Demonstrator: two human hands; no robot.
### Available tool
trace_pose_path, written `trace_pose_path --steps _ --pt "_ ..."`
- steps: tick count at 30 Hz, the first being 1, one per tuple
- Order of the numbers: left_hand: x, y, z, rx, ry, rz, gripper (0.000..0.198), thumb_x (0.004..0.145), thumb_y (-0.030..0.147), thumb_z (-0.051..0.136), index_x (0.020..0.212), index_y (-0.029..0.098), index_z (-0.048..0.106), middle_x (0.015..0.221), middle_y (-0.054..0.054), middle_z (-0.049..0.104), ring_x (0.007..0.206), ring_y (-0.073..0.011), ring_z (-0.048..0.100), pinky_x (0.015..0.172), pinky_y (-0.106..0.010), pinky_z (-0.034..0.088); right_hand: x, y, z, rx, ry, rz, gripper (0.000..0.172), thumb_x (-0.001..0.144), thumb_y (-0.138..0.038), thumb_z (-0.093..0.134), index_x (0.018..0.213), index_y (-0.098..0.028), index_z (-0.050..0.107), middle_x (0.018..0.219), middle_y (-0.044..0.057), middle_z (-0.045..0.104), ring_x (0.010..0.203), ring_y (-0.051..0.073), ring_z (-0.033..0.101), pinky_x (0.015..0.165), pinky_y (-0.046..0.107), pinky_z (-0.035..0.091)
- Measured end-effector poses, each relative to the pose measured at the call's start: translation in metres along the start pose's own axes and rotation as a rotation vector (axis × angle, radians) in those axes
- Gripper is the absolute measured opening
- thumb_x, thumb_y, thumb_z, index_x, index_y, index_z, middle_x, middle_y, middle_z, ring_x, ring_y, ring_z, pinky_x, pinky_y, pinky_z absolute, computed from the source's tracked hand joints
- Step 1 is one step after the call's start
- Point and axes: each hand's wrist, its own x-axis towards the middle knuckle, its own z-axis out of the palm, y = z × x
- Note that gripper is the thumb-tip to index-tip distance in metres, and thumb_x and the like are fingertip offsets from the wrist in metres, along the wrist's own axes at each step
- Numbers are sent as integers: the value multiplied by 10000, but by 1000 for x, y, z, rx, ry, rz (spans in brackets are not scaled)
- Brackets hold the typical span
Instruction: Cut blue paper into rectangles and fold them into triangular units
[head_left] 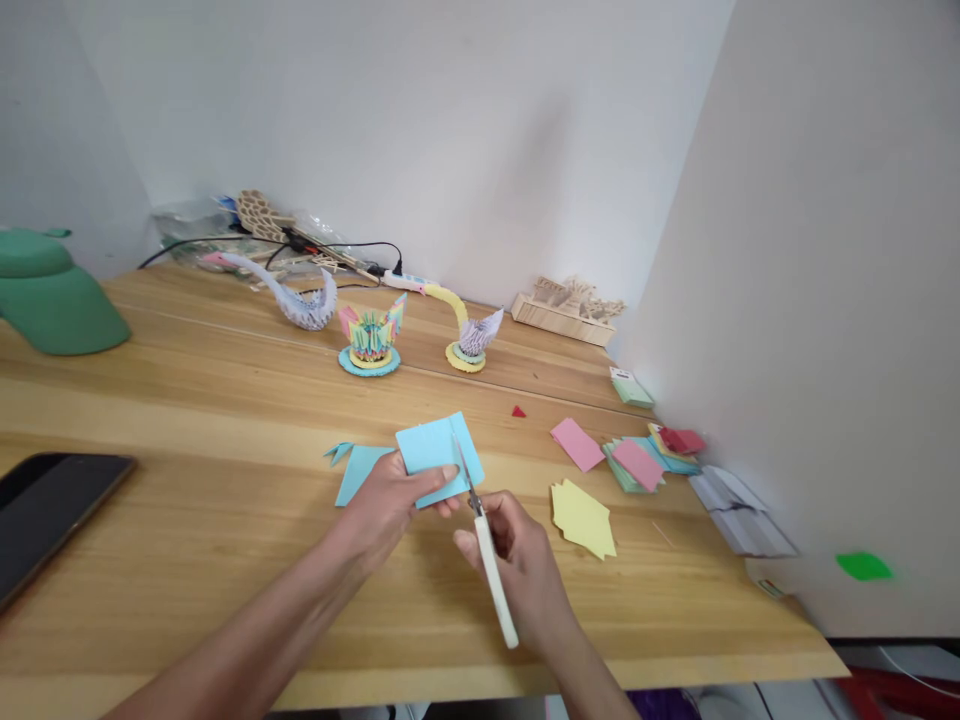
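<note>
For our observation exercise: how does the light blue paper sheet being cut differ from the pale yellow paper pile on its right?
The light blue paper sheet is gripped by the left hand; the pale yellow paper pile lies untouched on the wooden table. The blue sheet has the white-handled scissors, held by the right hand, cutting into it; the yellow pile is clear of them. Both are coloured paper.

readable text: none | green paper pack: white label on top, print too small to make out | blue paper: plain face | phone: screen dark
</note>
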Motion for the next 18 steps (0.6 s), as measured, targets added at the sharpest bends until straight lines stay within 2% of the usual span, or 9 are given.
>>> trace_pose_path --steps 3,8,13,18 --pt "0 4 2 -45 26 -9 117 715 264 702 730 161 647 667 -1 653 580 -121 584 559 -229 483 1 -2 -1 -30 31 23 236 733 -342 635 827 -182 489 609 -67 404 564 97 340 516 217 275" --pt "0 9 3 -96 144 3 151 677 264 737 765 168 661 686 5 660 671 -126 590 660 -233 483 -2 -4 -1 -14 39 38 239 723 -319 652 833 -189 485 636 -66 415 584 97 363 534 218 295" --pt "3 5 -1 2 81 0 161 700 271 716 655 151 619 573 30 581 539 -93 490 555 -211 408 -3 -4 -4 -16 1 -2 249 748 -327 636 885 -209 464 674 -60 446 612 103 390 560 225 313" --pt "2 3 -2 9 71 -1 174 693 264 717 636 150 600 589 26 578 557 -102 481 572 -223 394 -2 -4 -9 -74 -15 -22 230 750 -316 634 854 -215 455 644 -70 432 589 100 384 549 226 304"
